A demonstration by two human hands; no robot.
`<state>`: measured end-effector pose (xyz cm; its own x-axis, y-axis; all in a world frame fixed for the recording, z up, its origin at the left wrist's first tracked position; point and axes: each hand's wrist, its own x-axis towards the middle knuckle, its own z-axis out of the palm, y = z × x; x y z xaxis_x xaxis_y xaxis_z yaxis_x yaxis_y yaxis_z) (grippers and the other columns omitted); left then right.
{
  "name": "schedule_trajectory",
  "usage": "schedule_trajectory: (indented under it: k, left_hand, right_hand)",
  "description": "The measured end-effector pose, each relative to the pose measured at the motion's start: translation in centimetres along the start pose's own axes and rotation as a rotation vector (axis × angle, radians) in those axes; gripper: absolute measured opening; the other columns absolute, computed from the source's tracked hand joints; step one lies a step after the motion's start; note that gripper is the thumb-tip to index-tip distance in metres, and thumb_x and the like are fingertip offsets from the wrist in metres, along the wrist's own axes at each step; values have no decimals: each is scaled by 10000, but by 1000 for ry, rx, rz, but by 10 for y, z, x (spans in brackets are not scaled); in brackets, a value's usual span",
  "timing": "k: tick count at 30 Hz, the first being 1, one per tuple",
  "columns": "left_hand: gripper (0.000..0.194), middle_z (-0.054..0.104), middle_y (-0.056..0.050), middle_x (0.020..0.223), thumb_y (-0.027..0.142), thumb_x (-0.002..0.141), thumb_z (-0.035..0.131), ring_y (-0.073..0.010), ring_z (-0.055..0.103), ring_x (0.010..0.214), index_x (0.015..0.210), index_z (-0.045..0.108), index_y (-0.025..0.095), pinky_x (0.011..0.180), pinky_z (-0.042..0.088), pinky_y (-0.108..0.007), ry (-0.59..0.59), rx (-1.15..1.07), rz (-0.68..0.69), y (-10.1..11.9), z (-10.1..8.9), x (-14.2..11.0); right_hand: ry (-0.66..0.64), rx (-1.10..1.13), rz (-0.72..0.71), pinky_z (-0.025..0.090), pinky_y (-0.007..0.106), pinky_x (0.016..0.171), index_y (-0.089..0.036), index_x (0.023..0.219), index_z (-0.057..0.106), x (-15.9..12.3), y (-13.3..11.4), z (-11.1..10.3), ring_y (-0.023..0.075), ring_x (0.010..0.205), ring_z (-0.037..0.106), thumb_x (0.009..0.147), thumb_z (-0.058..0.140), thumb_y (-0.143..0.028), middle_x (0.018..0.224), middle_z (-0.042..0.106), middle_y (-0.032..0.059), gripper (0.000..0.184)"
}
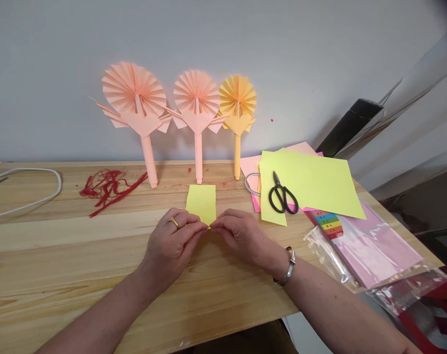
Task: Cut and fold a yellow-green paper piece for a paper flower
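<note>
My left hand (170, 246) and right hand (241, 236) are both closed, pinching the near end of a yellow strip (200, 202) between their fingertips. The strip's far end extends over the counter (61, 275) toward the wall. To the right, scissors (283, 199) lie on a yellow sheet (312, 184). Beyond the strip stand three paper fans (196, 93), with red thread (109, 189) on the left.
</note>
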<state>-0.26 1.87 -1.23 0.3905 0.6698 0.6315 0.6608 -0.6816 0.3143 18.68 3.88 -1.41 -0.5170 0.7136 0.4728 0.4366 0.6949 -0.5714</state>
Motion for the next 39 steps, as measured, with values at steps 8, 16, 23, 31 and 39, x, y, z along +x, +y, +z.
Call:
schedule_trajectory:
  k: [8, 16, 23, 31, 39]
  left_hand:
    - [165, 656, -55, 797, 73, 794, 558, -203, 533, 776, 866, 651, 188, 696, 480, -364, -17, 34, 39, -1, 0, 0]
    - [139, 675, -44, 804, 144, 814, 547, -203, 563, 772, 860, 661, 207, 701, 479, -363, -42, 82, -2, -7, -1, -1]
    - [130, 675, -42, 837, 157, 823, 538, -210, 551, 787, 882, 635, 220, 716, 466, -380, -27, 116, -15, -14, -3, -2]
    - [113, 670, -42, 848, 178, 827, 546, -216, 539, 791, 879, 632, 230, 714, 462, -384, -7, 156, -40, -19, -5, -1]
    - [80, 657, -59, 841, 158, 823, 565, -218, 536, 782, 880, 609, 195, 704, 459, -387, 11, 192, 0, -21, -6, 0]
  right_hand:
    - [-38, 1, 13, 481, 233, 644, -145, 847, 672, 0, 0, -2, 133, 706, 591, 867, 522, -140, 790, 656, 56, 151]
    - [-22, -4, 23, 478, 238, 652, -157, 849, 665, 0, 3, -4, 133, 717, 593, 876, 506, -145, 801, 652, 53, 162]
    - [30, -18, 41, 484, 239, 662, -162, 830, 667, 1, 9, -6, 136, 725, 603, 860, 518, -126, 805, 657, 49, 157]
    - [63, -16, 73, 483, 233, 648, -143, 788, 662, 6, 11, -12, 133, 707, 598, 839, 537, -100, 772, 654, 49, 142]
    - [107, -27, 71, 480, 234, 648, -142, 775, 661, 6, 16, -14, 134, 702, 602, 838, 556, -120, 764, 661, 49, 124]
